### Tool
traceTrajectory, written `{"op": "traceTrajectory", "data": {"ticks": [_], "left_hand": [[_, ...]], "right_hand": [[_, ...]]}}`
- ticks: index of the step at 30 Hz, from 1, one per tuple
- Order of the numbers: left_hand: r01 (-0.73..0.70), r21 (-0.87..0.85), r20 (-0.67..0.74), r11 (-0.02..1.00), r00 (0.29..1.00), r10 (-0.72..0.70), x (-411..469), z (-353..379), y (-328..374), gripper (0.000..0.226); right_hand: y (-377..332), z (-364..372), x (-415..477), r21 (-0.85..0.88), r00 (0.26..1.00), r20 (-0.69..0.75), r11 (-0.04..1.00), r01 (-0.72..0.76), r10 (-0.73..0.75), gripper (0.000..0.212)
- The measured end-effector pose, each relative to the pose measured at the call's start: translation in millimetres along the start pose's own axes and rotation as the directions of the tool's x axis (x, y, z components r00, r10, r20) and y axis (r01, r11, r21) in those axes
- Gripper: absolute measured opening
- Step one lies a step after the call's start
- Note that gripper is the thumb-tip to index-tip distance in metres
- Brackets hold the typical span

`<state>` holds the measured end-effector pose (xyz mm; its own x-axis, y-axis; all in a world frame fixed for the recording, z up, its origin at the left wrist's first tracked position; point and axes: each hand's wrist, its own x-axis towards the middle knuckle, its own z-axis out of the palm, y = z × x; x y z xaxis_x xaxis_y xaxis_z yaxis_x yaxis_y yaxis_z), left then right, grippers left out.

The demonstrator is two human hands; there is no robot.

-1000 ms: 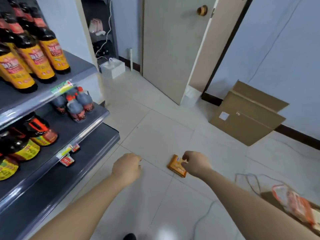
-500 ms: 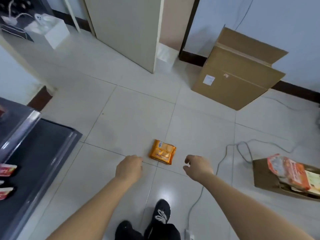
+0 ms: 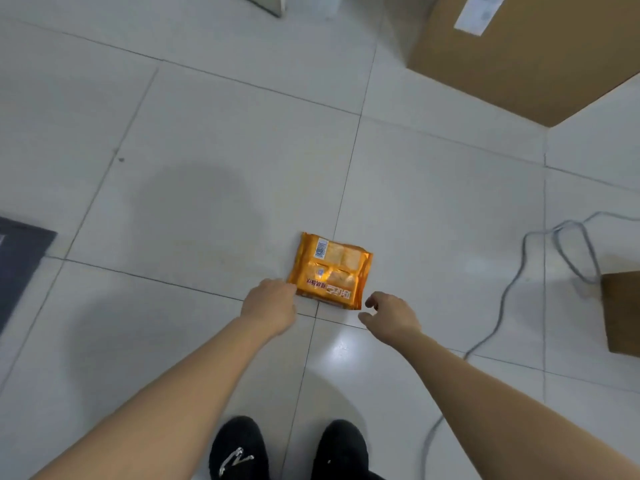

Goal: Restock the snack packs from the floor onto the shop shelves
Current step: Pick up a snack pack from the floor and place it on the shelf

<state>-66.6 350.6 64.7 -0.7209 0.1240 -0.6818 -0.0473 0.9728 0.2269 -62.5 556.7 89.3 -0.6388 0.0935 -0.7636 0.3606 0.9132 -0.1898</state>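
bare forearms (image 3: pixel 183 382), black shoes (image 3: pixel 239 445), one white emblem (image 3: pixel 235 460).

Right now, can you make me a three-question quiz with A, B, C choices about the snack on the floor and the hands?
1. Where is the orange foil snack pack?
A) flat on the white tiled floor
B) inside a cardboard box
C) on a shelf

2. How many black shoes show?
A) one
B) two
C) four

3. What is the right hand doing?
A) gripping the pack
B) pulling a cable
C) holding nothing, close to the pack

Answers:
1 A, it lies on the tiles ahead of the shoes.
2 B, one pair shows at the bottom edge.
3 C, its loosely curled fingers enclose nothing.
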Motion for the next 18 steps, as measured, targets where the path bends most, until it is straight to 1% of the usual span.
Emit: {"op": "traceTrajectory", "data": {"ticks": [2, 4, 5, 7, 8, 9, 11, 13, 15, 18], "left_hand": [[0.009, -0.069, 0.04, 0.998, 0.999, -0.007, 42.9, 28.3, -6.2, 0.037], [0.047, -0.183, 0.073, 0.982, 0.997, -0.034, 79.8, 53.4, -12.1, 0.048], [0.075, -0.266, 0.102, 0.961, 0.994, -0.05, 94.7, 64.1, -14.3, 0.06], [0.146, -0.459, 0.199, 0.876, 0.978, -0.059, 115.0, 79.2, -16.8, 0.081], [0.173, -0.536, 0.248, 0.826, 0.968, -0.042, 118.6, 82.7, -16.3, 0.083], [0.187, -0.59, 0.276, 0.786, 0.961, -0.022, 119.6, 84.7, -15.6, 0.081], [0.175, -0.671, 0.252, 0.721, 0.968, 0.0, 112.2, 79.6, -14.6, 0.066], [0.141, -0.738, 0.193, 0.66, 0.981, 0.006, 91.5, 65.4, -16.1, 0.053], [0.104, -0.756, 0.114, 0.646, 0.993, -0.026, 66.9, 47.4, -21.6, 0.049], [0.095, -0.746, 0.033, 0.659, 0.994, -0.106, 17.0, 19.1, -33.5, 0.054]], "right_hand": [[4.6, 23.7, 34.1, 0.091, 1.0, 0.017, 0.996, -0.02, 0.019, 0.034], [9.2, 43.4, 64.4, 0.257, 0.997, 0.044, 0.964, -0.067, 0.058, 0.043], [11.0, 52.2, 76.9, 0.374, 0.994, 0.072, 0.922, -0.1, 0.079, 0.049], [11.5, 66.1, 96.0, 0.583, 0.984, 0.157, 0.796, -0.16, 0.083, 0.062], [10.6, 70.9, 102.6, 0.647, 0.98, 0.185, 0.742, -0.175, 0.071, 0.064], [8.7, 73.6, 106.8, 0.685, 0.98, 0.192, 0.707, -0.177, 0.06, 0.063], [4.7, 70.0, 105.9, 0.712, 0.985, 0.167, 0.684, -0.157, 0.052, 0.055], [0.4, 57.6, 94.1, 0.708, 0.991, 0.131, 0.696, -0.123, 0.042, 0.052], [-10.7, 38.7, 72.2, 0.692, 0.995, 0.097, 0.718, -0.07, 0.003, 0.052], [-34.2, 9.0, 29.1, 0.642, 0.996, 0.078, 0.767, -0.015, -0.046, 0.065]]}}
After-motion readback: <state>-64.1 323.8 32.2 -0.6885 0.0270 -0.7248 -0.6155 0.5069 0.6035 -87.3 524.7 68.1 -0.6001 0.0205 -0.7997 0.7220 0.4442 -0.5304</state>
